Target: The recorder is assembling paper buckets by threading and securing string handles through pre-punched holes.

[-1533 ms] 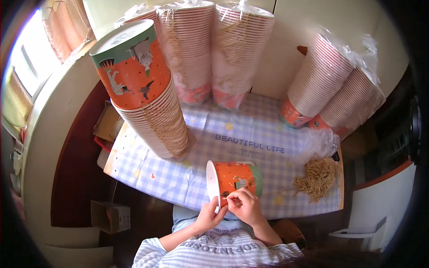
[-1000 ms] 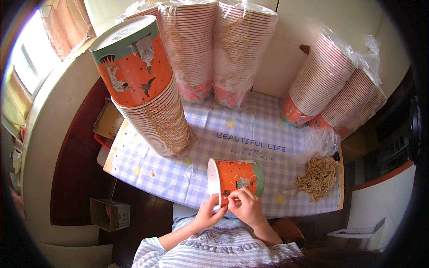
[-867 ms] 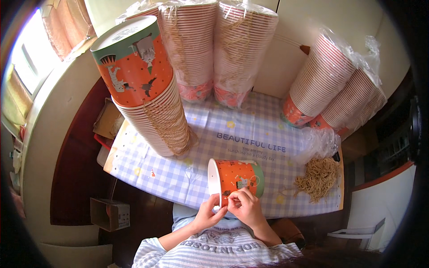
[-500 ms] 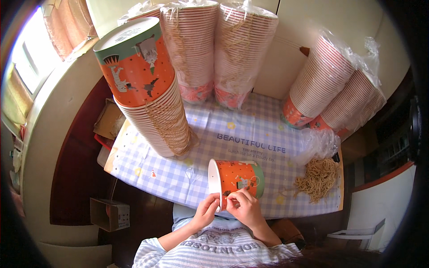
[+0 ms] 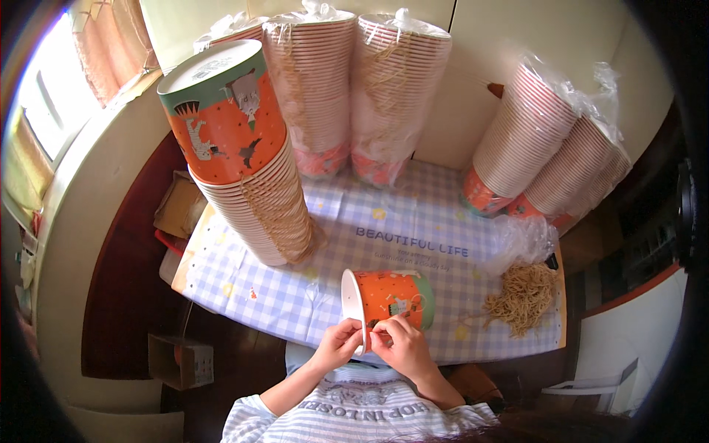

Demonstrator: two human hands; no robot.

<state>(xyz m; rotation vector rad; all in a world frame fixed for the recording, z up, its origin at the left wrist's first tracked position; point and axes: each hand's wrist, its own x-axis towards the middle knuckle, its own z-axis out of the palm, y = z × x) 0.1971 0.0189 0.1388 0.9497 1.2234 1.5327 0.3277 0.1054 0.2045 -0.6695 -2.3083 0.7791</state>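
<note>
An orange paper bucket with a green band and white rim lies on its side at the table's near edge, its mouth toward the left. My left hand is closed at the rim, fingertips pinching its near part. Just right of the rim, my right hand is closed, thumb and forefinger pinched against the bucket's outer wall. Whatever lies between those fingertips is too small to make out. A tall stack of nested buckets stands to the left, tan cords hanging down its side. To the right lies a loose heap of tan cord.
Plastic-wrapped bucket stacks stand at the back, with more leaning at the right. Crumpled clear plastic lies behind the cord heap. A checked cloth covers the table. An open cardboard box sits on the floor at left.
My right hand has shifted slightly left, closer to the rim. The bucket has turned slightly, and the whole view has moved a little.
</note>
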